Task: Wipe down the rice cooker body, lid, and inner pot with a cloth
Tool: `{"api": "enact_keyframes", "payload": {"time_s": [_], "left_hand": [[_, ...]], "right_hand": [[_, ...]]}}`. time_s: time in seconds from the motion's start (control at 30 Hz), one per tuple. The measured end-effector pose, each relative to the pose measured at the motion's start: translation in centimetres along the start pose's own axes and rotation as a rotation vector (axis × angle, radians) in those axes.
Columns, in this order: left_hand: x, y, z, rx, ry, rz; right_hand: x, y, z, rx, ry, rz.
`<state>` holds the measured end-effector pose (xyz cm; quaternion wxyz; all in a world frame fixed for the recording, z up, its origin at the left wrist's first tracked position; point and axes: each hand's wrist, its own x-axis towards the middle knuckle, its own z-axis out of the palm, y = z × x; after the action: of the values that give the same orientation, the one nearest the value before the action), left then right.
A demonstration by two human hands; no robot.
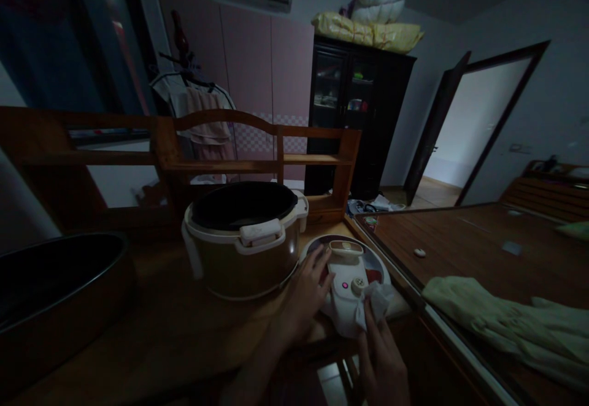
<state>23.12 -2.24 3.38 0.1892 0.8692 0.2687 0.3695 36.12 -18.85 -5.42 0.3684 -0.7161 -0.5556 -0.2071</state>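
A round cooker lid (348, 269) with a white handle lies flat on the wooden table (175, 326), just right of the open brown cooker pot (243, 239). My left hand (307, 292) rests on the lid's left side with fingers spread flat, steadying it. My right hand (380, 357) is closed on a crumpled white cloth (375, 302), pressed against the lid's front right near a small knob.
A large dark basin (55, 292) sits at the left table edge. A wooden shelf rack (257, 160) stands behind the pot. At right is a wooden bed (483, 252) with a pale green cloth (510, 326). Farther back are a dark cabinet (354, 111) and an open doorway (473, 124).
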Motion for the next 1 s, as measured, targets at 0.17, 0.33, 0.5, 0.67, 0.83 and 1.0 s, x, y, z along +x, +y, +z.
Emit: {"api": "enact_keyframes", "payload": {"time_s": [0.17,0.33,0.5,0.67,0.83,1.0], "left_hand": [[-8.0,-1.6,-1.3,0.094,-0.044,-0.106],[-9.1,-2.1,-1.0,0.061,-0.077,-0.091],[-8.9,-2.6,-1.0,-0.106,-0.039,-0.146],[-8.9,-2.9,-0.9,-0.193,-0.047,-0.193],[-8.8,-2.6,-1.3,-0.238,-0.016,-0.224],[-8.9,-2.1,-2.0,-0.244,0.02,-0.252]], "right_hand": [[0.0,-0.7,0.1,-0.024,0.015,-0.128],[1.1,-1.7,0.3,-0.064,-0.029,-0.3],[0.1,0.3,-1.2,-0.109,-0.082,-0.456],[0.0,1.3,-1.1,-0.118,0.035,-0.493],[0.9,-1.8,-0.1,-0.107,0.001,-0.44],[-0.1,-0.5,-1.4,-0.086,0.013,-0.555]]}}
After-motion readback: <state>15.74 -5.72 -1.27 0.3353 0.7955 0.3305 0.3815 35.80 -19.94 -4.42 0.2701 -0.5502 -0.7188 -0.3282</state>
